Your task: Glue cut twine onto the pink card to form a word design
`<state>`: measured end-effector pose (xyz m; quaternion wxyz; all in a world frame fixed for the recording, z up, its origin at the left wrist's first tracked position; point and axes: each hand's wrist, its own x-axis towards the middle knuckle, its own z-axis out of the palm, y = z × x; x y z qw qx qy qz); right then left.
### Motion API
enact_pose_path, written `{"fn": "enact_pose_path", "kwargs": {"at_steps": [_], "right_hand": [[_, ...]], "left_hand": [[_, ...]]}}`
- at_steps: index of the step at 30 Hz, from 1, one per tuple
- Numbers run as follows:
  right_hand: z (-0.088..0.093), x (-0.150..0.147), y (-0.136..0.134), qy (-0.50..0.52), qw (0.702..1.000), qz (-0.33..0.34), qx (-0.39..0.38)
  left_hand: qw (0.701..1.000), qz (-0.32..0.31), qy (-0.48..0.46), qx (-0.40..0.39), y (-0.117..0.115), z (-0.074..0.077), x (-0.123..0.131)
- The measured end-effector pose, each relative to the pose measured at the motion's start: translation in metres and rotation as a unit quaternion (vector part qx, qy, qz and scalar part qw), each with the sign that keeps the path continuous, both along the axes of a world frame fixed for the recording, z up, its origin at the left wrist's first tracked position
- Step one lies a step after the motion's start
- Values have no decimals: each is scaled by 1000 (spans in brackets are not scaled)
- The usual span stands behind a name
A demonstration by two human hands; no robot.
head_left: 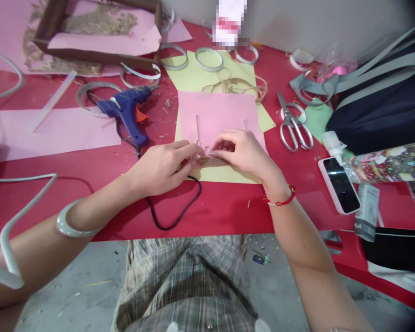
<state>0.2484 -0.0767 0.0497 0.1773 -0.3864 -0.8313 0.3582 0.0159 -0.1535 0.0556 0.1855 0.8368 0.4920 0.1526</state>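
Twine [207, 149] is pinched by the right hand [241, 148], while the brown strip [214, 162] is gripped near its left end by the left hand [162, 168].

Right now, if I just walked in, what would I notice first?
Probably the blue glue gun, lying on the red tabletop beyond the left hand. Next, perhaps, that hand and the right hand, close together at a brown strip. Silver scissors lie right of the pink sheet.
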Motion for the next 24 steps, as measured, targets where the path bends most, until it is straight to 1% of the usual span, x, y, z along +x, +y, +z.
{"fn": "enact_pose_path", "kwargs": {"at_steps": [5, 15, 24], "right_hand": [[1, 0, 0, 3, 1000, 4, -5], [0, -1, 0, 0, 1000, 1, -4], [0, 2, 1, 13, 1000, 0, -28]], "left_hand": [[1000, -9, 9, -17, 0, 0, 1], [1000, -15, 24, -8, 0, 0, 1], [1000, -11, 6, -6, 1, -5, 0]]}}
